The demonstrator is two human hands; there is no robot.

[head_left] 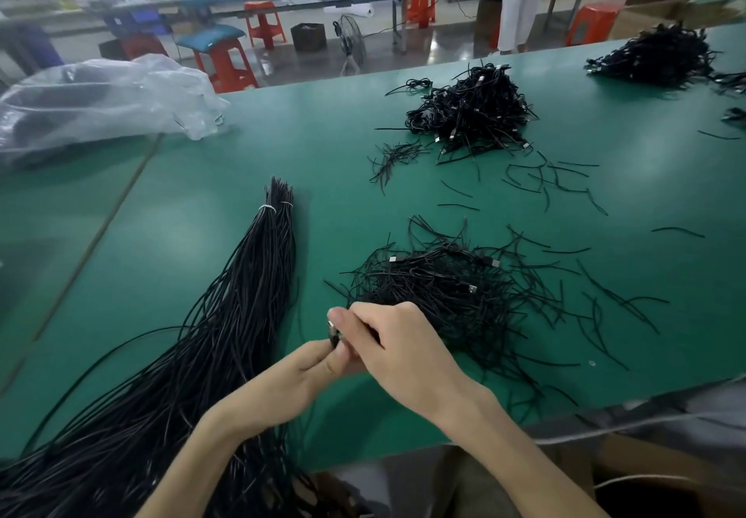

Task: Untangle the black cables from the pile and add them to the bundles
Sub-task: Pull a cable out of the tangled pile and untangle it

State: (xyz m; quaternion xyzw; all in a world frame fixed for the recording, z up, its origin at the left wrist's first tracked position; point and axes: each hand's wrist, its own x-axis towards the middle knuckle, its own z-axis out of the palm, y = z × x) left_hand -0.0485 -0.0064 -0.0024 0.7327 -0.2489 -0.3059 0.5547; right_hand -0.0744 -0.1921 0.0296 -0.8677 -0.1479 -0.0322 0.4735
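Item: one black cable, held by its plug end.
Location: near middle of the counter, between the tied bundle on the left and the tangled pile on the right.
Hands: left hand and right hand were together, both pinching the plug end.
Handling note: probably best to keep the plug pinched in one hand and run the other along the cord, drawing it out slowly. A snagged loop should be lifted off, not tugged. The freed cable should then lie with its plug level with the bundle's.
Not determinable: the cord's run was hidden under the right hand. The bundle's near end was cut off at the frame edge. The contents of the plastic bag, far left, were blurred.
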